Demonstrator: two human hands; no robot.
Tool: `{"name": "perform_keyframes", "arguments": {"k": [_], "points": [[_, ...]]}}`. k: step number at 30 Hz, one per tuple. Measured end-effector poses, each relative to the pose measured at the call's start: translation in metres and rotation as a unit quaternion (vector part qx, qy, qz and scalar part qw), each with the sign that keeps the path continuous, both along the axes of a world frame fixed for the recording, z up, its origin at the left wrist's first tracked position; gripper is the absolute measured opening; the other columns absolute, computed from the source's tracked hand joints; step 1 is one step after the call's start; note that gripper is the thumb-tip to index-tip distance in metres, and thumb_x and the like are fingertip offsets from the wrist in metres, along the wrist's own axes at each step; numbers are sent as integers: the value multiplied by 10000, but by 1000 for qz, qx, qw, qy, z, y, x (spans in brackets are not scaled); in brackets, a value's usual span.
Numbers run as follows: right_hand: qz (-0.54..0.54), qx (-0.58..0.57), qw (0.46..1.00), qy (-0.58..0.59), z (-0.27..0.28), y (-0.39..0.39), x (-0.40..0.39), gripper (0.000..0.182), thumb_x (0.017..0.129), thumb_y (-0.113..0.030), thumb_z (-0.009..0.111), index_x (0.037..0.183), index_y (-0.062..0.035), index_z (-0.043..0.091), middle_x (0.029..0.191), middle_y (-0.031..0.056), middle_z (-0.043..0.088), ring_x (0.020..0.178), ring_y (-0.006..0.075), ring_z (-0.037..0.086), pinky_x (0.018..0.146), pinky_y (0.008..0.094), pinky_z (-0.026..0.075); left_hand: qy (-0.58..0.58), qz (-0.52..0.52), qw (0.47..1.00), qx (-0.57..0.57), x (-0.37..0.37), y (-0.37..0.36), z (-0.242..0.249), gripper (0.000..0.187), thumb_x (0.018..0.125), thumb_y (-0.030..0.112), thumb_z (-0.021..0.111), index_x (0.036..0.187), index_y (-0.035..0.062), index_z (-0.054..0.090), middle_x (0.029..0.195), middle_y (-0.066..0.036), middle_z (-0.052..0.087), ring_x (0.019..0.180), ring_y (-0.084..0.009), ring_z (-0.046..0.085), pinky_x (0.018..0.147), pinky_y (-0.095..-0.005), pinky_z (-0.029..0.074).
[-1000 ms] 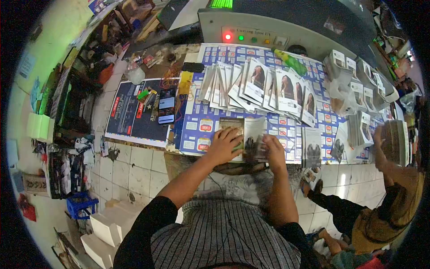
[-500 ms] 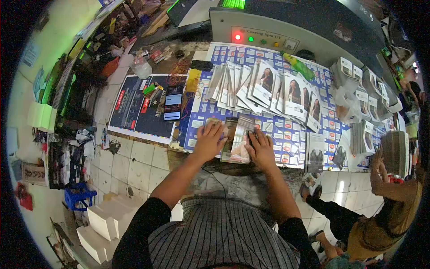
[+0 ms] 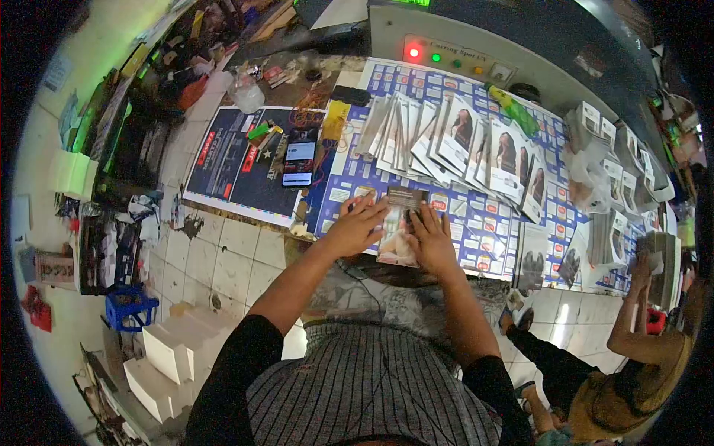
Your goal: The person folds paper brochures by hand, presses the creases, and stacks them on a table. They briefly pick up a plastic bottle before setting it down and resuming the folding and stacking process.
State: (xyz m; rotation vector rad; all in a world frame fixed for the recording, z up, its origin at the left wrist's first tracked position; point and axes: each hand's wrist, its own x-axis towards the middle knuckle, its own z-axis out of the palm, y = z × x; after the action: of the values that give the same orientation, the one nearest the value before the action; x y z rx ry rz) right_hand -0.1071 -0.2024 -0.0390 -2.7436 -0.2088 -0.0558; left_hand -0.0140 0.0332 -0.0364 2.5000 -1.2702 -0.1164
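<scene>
A small printed leaflet [image 3: 398, 244] with a photo on it lies at the table's near edge, between my two hands. My left hand [image 3: 360, 227] rests at its left side, fingers stretched toward the leaflet's edge. Flat over the right edge is my right hand [image 3: 433, 239], its fingers spread and covering part of the print. Neither hand is wrapped round anything. Beyond them, white printed packets [image 3: 454, 137] with a dark-haired figure on the front lie fanned out in an overlapping row.
A blue printed sheet [image 3: 487, 241] covers the table. A phone [image 3: 299, 160] lies left on a dark poster [image 3: 238, 167]. At the right are bundled packets [image 3: 610, 238], a plastic bag [image 3: 587, 177] and a co-worker [image 3: 632, 372]. A machine [image 3: 520, 52] stands behind; a green bottle [image 3: 513, 109] lies before it.
My left hand has moved right, up to the leaflet's edge. My right hand reaches further over the leaflet, and less of it shows. The whole view has shifted slightly.
</scene>
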Motion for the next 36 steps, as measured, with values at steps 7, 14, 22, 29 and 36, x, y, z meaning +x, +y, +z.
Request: {"name": "perform_keyframes", "arguments": {"k": [7,14,22,29,36], "points": [[3,-9,1000,-21,-1,0,1,543,995,-403,493,1432,-81,472,1574,187,308,1446,343,317,1158,585,212,-13,-10,1000,6,0,3,-4,581,975,420,531,1448,89,462,1588,-79,333,1492,-288,233,1178,-523,136],[2,-28,999,-32,-2,1,1,556,986,-414,501,1424,-72,480,1567,191,322,1448,343,315,1157,590,209,-28,-16,999,9,0,3,-7,592,975,430,526,1453,89,454,1580,-99,341,1488,-278,248,1181,-521,135],[7,-35,999,2,-5,-1,1,647,957,-432,558,1477,-75,414,1589,177,278,1472,328,260,1175,584,151,18,-30,998,52,5,3,2,755,915,549,574,1480,78,407,1601,-97,302,1501,-286,211,1178,-525,119],[4,-40,999,-12,-9,0,2,728,935,-553,536,1492,-103,402,1597,169,274,1483,327,246,1170,600,157,14,-43,998,39,9,4,-3,847,874,604,599,1499,79,375,1605,-95,295,1502,-269,213,1172,-520,135],[3,-48,999,-12,-9,1,1,792,897,-575,581,1504,-107,384,1599,168,266,1485,318,243,1175,585,146,25,-47,997,53,9,5,-3,868,870,601,598,1511,73,345,1615,-93,271,1511,-267,187,1180,-516,107]]}}
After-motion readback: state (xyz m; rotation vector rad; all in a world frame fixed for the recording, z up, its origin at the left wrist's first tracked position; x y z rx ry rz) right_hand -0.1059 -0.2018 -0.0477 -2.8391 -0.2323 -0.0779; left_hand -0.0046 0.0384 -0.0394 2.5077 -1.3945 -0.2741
